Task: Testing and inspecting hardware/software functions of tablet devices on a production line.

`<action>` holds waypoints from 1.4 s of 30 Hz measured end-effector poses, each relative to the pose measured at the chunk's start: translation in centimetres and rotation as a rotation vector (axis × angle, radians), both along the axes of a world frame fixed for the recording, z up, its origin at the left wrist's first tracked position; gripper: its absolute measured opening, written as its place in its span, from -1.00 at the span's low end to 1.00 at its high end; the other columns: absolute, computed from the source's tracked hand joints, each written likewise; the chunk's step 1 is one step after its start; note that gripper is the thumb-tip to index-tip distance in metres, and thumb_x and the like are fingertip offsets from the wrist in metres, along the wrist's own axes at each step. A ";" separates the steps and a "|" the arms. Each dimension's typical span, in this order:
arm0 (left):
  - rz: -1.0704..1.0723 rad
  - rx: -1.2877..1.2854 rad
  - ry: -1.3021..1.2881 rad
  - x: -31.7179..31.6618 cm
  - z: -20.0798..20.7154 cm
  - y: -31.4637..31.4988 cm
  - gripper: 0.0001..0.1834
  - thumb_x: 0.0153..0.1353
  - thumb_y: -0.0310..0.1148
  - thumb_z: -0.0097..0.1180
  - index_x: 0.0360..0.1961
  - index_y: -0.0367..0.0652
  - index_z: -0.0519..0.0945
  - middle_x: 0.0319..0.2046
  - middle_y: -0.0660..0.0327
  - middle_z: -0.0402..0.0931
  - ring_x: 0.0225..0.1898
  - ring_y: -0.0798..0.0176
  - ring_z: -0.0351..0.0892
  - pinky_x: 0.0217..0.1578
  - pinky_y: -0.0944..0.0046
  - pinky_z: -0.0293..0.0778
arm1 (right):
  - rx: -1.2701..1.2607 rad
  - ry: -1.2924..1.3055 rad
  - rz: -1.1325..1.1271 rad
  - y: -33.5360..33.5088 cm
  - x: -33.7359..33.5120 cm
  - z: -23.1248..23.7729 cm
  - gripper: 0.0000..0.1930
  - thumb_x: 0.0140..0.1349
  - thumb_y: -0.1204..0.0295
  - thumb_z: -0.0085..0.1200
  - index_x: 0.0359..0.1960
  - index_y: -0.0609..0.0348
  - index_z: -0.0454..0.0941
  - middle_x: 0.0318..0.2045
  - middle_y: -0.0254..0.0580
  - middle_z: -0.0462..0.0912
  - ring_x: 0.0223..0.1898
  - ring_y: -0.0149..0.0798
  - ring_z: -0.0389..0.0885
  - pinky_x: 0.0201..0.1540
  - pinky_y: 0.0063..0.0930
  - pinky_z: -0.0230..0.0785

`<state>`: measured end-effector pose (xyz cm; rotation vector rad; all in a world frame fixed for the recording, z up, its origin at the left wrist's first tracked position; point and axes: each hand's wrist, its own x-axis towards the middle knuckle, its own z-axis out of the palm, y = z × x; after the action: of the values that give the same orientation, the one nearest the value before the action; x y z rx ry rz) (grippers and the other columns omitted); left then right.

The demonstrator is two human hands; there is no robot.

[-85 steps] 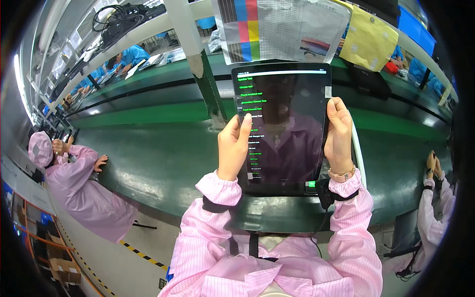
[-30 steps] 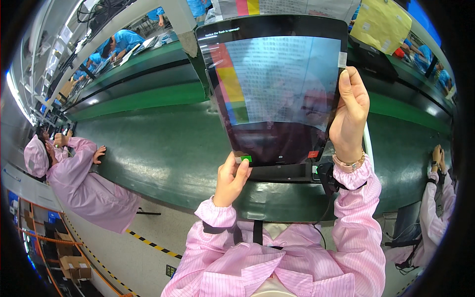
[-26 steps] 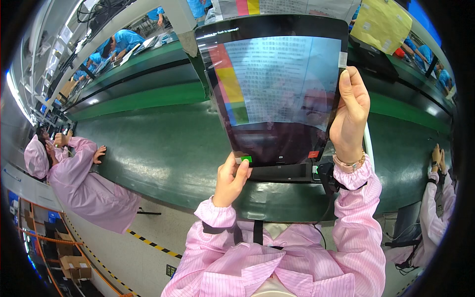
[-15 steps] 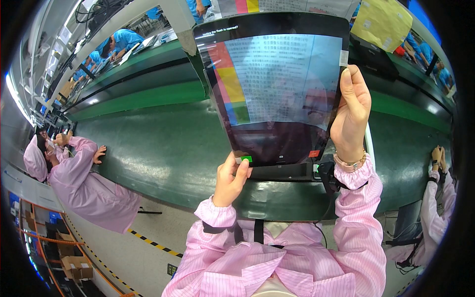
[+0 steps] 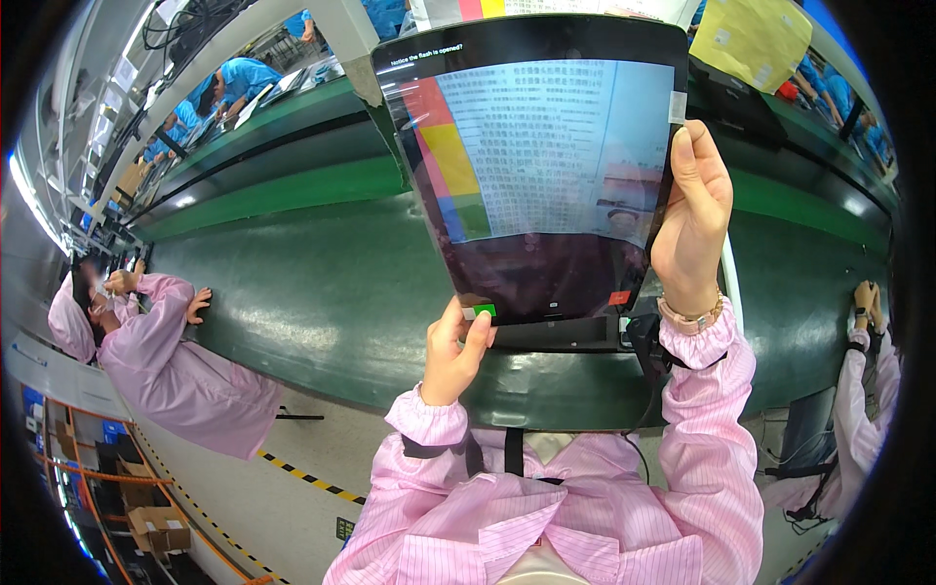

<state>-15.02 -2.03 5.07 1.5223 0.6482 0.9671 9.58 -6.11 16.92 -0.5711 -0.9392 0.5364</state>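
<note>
Both hands hold up a black tablet [image 5: 556,278] over the bench, its lit screen toward me. My left hand [image 5: 454,353] pinches the lower left corner, thumb beside a green button on the screen. My right hand [image 5: 694,210] grips the right edge, its thumb along the front and the other fingers partly hidden behind. On the screen is a live camera picture of a printed sheet with rows of text and colour blocks; a red button sits at lower right. Above the tablet's top edge shows part of that printed sheet [image 5: 575,10].
A green workbench [image 5: 292,283] runs across, with a dark flat device [image 5: 556,334] under the tablet. A person in pink [image 5: 185,370] works at the left, another person's hands [image 5: 866,304] at the right. A yellow sheet [image 5: 751,44] hangs at upper right; a cardboard box [image 5: 158,529] stands lower left.
The text on the tablet's screen has turned from blurred to sharp and the picture is brighter. The tablet has shifted slightly up and left, with both hands still holding it.
</note>
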 end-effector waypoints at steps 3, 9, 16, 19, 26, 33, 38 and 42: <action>-0.001 -0.010 0.020 -0.1 0.1 0.0 -0.74 0.34 -0.42 0.03 -0.01 -0.33 0.45 -0.48 0.30 0.50 -0.51 0.50 0.43 -0.48 0.46 0.36 | -0.006 0.012 -0.022 0.0 0.0 0.0 -0.86 0.43 0.38 -0.08 -0.16 0.18 0.43 -0.25 -0.31 0.61 -0.25 -0.45 0.60 -0.23 -0.48 0.55; 0.009 0.016 0.001 -0.1 0.1 -0.1 -0.74 0.33 -0.44 0.04 -0.01 -0.34 0.46 -0.46 0.29 0.51 -0.49 0.47 0.48 -0.43 0.46 0.41 | -0.008 0.024 0.016 -0.1 0.2 -0.2 -0.87 0.42 0.38 -0.07 -0.15 0.17 0.43 -0.23 -0.30 0.61 -0.23 -0.45 0.60 -0.17 -0.51 0.52; 0.007 0.021 -0.017 -0.1 0.1 -0.2 -0.74 0.34 -0.43 0.04 -0.01 -0.34 0.46 -0.48 0.30 0.50 -0.51 0.49 0.44 -0.46 0.46 0.37 | 0.006 0.035 -0.027 -0.1 -0.5 0.4 -0.83 0.41 0.36 -0.03 -0.17 0.22 0.44 -0.27 -0.23 0.64 -0.27 -0.48 0.61 -0.19 -0.55 0.49; 0.011 0.005 -0.020 -0.1 0.2 -0.2 -0.74 0.34 -0.43 0.03 -0.01 -0.33 0.46 -0.49 0.30 0.49 -0.52 0.49 0.43 -0.47 0.46 0.36 | 0.006 0.032 -0.014 -0.1 -0.3 0.2 -0.84 0.41 0.36 -0.02 -0.18 0.21 0.45 -0.27 -0.26 0.64 -0.28 -0.49 0.60 -0.19 -0.58 0.47; 0.043 -0.028 0.048 -0.4 0.1 -0.2 -0.73 0.36 -0.39 0.02 -0.01 -0.35 0.49 -0.51 0.28 0.52 -0.54 0.49 0.45 -0.49 0.47 0.36 | 0.018 0.012 -0.010 -0.2 -0.4 0.0 -0.85 0.40 0.39 -0.02 -0.15 0.20 0.48 -0.25 -0.35 0.60 -0.21 -0.52 0.52 -0.10 -0.63 0.32; 0.032 0.252 -0.001 -1.1 -0.3 0.1 -0.60 0.41 -0.30 -0.12 0.12 -0.40 0.45 -0.54 0.27 0.54 -0.58 0.46 0.46 -0.51 0.45 0.37 | -0.030 0.059 0.055 -0.5 -0.7 -0.5 -0.86 0.39 0.37 -0.01 -0.20 0.18 0.47 -0.24 -0.37 0.59 -0.21 -0.53 0.49 -0.08 -0.65 0.28; 0.116 0.042 -0.245 0.5 2.0 -0.4 -0.45 0.50 -0.08 -0.35 0.06 -0.40 0.47 -0.18 0.23 0.55 -0.10 0.47 0.43 -0.04 0.42 0.26 | -0.092 0.087 0.056 -0.6 -1.1 -2.3 -0.85 0.40 0.35 -0.02 -0.21 0.17 0.46 -0.25 -0.38 0.58 -0.21 -0.54 0.50 -0.08 -0.64 0.29; 0.143 -0.115 -0.380 1.7 2.9 -0.3 -0.51 0.49 -0.12 -0.24 0.07 -0.37 0.47 -0.04 0.19 0.52 0.01 0.33 0.43 0.09 0.32 0.24 | -0.164 0.081 0.084 -0.9 -1.7 -3.7 -0.82 0.42 0.33 -0.05 -0.17 0.21 0.46 -0.26 -0.31 0.61 -0.25 -0.51 0.57 -0.12 -0.59 0.40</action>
<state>-13.32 -2.33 7.95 1.1610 0.5328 1.2667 7.85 -6.97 13.17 -0.6546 -0.8495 0.7116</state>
